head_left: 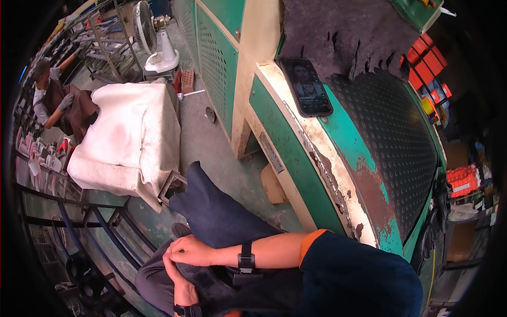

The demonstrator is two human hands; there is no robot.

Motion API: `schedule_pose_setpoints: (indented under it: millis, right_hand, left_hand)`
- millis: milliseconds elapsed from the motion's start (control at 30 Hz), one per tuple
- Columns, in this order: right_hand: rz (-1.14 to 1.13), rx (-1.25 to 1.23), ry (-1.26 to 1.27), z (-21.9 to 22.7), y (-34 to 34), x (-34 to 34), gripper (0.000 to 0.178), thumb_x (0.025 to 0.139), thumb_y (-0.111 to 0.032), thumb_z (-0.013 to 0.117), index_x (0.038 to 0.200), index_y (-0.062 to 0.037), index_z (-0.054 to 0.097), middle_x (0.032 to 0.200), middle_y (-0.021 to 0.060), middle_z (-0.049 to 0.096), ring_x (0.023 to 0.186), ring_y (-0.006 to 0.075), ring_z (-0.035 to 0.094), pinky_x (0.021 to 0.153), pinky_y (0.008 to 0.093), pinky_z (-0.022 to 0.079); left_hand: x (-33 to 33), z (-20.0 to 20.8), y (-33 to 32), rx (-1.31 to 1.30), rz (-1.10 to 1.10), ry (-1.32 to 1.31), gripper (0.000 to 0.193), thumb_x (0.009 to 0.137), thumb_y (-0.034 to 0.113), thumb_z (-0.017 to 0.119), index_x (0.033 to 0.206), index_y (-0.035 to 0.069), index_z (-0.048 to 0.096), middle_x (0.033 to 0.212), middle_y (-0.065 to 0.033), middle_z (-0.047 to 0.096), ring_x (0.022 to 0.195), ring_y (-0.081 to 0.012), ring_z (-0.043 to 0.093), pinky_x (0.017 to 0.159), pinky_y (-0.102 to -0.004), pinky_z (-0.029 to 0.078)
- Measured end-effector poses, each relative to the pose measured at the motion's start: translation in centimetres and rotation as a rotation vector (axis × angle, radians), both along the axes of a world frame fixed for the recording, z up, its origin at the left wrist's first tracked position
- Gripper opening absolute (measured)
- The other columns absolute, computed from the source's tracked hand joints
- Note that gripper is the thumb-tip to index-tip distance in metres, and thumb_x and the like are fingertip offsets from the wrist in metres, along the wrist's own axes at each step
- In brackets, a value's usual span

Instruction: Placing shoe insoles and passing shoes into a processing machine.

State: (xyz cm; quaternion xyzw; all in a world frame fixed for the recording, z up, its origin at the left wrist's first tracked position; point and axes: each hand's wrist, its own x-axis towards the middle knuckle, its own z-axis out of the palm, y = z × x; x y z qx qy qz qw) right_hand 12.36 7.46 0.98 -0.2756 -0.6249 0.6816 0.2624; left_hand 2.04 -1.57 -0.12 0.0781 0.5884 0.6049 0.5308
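Note:
My right hand (191, 250) lies over my left hand (170, 268) on my raised knee. Its fingers curl down around the left hand, and neither hand shows any tool or workpiece. Most of the left fingers are hidden beneath the right. Both wrists carry a black strap, the right one with a small dark device (246, 261). Just beyond my hands, a stiff dark blue apron-like sheet (216, 211) spreads over my lap and juts forward. Grey trousers (153, 280) cover my bent leg.
Right of me stands a green and cream machine (280, 158) with a black studded mat (396, 142), a phone (306, 87) with a lit screen and a ragged dark hide (343, 37). Ahead left are a cloth-covered block (127, 137), a fan (145, 26) and a seated gloved person (58, 100); metal racks (100, 238) flank me.

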Motion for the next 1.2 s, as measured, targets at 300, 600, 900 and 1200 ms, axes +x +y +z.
schedule_pose_setpoints:
  millis: [300, 600, 900, 1200]
  right_hand:
    - [-0.024, -0.239, 0.142, -0.3, 4.0, -1.1, 0.037, 0.087, -0.030, 0.051, 0.083, -0.0017, 0.075, 0.078, 0.0098, 0.073, 0.069, 0.0186, 0.065, 0.070, 0.0306, 0.050]
    - [0.068, -0.798, 0.221, -1.6, 4.8, -2.2, 0.054, 0.091, -0.045, 0.048, 0.086, 0.0022, 0.073, 0.078, 0.0119, 0.070, 0.064, 0.0164, 0.062, 0.063, 0.0274, 0.048]
    - [0.410, -0.691, 0.302, 2.7, 2.7, -0.6, 0.059, 0.095, -0.053, 0.043, 0.091, -0.0011, 0.072, 0.087, 0.0079, 0.070, 0.079, 0.0147, 0.064, 0.078, 0.0241, 0.048]
    - [-0.200, 0.234, -0.221, -1.2, 4.8, 0.2, 0.044, 0.092, -0.043, 0.055, 0.092, -0.0033, 0.072, 0.084, 0.0115, 0.071, 0.084, 0.0277, 0.069, 0.079, 0.0368, 0.050]
  left_hand:
    - [-0.3, 3.5, 1.7, 0.127, -0.060, -0.204, 0.048, 0.099, 0.045, 0.046, 0.125, 0.006, 0.058, 0.118, -0.0063, 0.065, 0.105, -0.0201, 0.062, 0.092, -0.0336, 0.049]
    - [6.0, 8.0, -6.7, 0.105, -0.112, -0.837, 0.088, 0.086, 0.075, 0.042, 0.146, 0.011, 0.042, 0.145, -0.0160, 0.046, 0.135, -0.0453, 0.037, 0.105, -0.0641, 0.036]
    - [6.4, 8.9, -10.4, 0.112, 0.134, -1.002, 0.096, 0.080, 0.080, 0.042, 0.147, 0.012, 0.036, 0.143, -0.0262, 0.040, 0.123, -0.0504, 0.046, 0.087, -0.0638, 0.049]
    - [6.7, 12.1, -10.2, 0.104, 0.135, -0.757, 0.093, 0.081, 0.076, 0.044, 0.150, 0.015, 0.032, 0.139, -0.0201, 0.049, 0.119, -0.0478, 0.052, 0.085, -0.0596, 0.052]
